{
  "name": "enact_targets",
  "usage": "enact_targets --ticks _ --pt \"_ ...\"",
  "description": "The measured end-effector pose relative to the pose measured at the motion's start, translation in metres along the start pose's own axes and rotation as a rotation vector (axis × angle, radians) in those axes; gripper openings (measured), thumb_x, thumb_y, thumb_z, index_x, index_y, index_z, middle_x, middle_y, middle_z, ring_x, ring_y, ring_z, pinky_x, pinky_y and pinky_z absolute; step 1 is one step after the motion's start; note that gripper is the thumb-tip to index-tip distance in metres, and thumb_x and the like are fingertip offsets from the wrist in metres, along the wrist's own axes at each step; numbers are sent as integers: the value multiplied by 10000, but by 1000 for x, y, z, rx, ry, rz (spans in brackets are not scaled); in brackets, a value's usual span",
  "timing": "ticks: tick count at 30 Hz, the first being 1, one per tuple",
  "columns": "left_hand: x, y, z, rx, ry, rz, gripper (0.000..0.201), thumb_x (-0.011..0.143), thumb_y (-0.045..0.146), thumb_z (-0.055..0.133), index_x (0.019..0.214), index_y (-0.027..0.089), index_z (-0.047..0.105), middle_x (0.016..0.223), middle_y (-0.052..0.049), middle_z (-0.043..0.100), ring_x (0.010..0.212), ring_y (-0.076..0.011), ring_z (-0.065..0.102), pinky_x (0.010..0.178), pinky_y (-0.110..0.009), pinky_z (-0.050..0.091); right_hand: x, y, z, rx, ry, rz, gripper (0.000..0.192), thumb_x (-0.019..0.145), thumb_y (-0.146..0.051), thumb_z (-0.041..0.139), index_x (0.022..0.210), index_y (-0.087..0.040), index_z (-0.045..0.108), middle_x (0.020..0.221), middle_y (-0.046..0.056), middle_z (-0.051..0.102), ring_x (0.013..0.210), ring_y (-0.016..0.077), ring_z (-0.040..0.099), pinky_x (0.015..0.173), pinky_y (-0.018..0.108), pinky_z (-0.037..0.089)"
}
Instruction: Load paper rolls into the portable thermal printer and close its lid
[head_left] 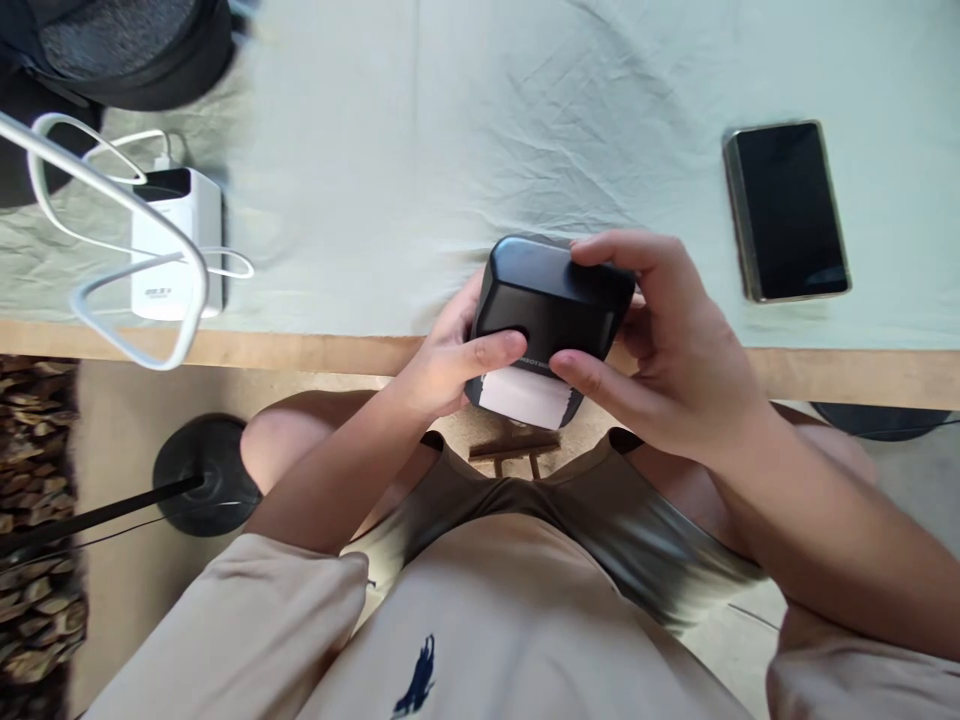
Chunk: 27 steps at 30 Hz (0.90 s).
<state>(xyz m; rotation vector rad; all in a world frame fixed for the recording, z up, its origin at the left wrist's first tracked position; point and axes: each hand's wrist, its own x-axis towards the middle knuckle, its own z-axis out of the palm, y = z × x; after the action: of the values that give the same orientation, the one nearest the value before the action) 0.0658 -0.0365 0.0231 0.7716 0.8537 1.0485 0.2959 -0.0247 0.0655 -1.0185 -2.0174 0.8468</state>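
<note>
A person holds a small black box (551,300) in both hands at the near edge of a table (390,150) covered in pale green cloth. The box is matte, with rounded corners, and a white paper strip (525,397) sticks out of its near side. The left hand (442,365) grips its left side, thumb on the front. The right hand (667,350) wraps the right side, fingers over the top. A dark phone (786,210) lies to the right; a white power bank (176,245) with cables lies to the left.
</note>
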Motion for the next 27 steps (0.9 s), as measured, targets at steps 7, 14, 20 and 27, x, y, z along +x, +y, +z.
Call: enact_targets --ticks 7,14,20,27 --pt "3 -2 9 -111 18 -29 636 953 767 944 1323 260 843 1293 -81 912 1514 -412 809 1059 -440 764 1 3 -8 -151 -2 -35 498 1118 -442 721 1600 -406 603 1658 122 726 1517 396 750 1024 558 764" --pt "12 -5 16 -137 157 -64 488 1098 700 813 1202 223 824 1216 -93 919 1483 -383 830 1177 -464 745 -3 18 -13 -339 125 -273 599 1113 -582 742 1646 -337 620 1496 156 715 1363 394 760 1080 652 752" --pt "14 -5 15 -136 240 -26 344 1146 584 785 1084 247 822 1080 -40 904 1461 -347 836 1162 -421 735 0 16 -15 -391 162 -299 571 1064 -567 866 1560 -339 698 1335 131 741 1220 335 787 833 465 742" --pt "13 1 17 -144 39 -105 514 1063 695 852 1270 224 851 1160 -87 904 1258 -364 886 997 -400 734 9 11 0 -237 622 -233 298 1105 -514 836 998 -256 732 791 -44 657 582 97 652 486 272 381"
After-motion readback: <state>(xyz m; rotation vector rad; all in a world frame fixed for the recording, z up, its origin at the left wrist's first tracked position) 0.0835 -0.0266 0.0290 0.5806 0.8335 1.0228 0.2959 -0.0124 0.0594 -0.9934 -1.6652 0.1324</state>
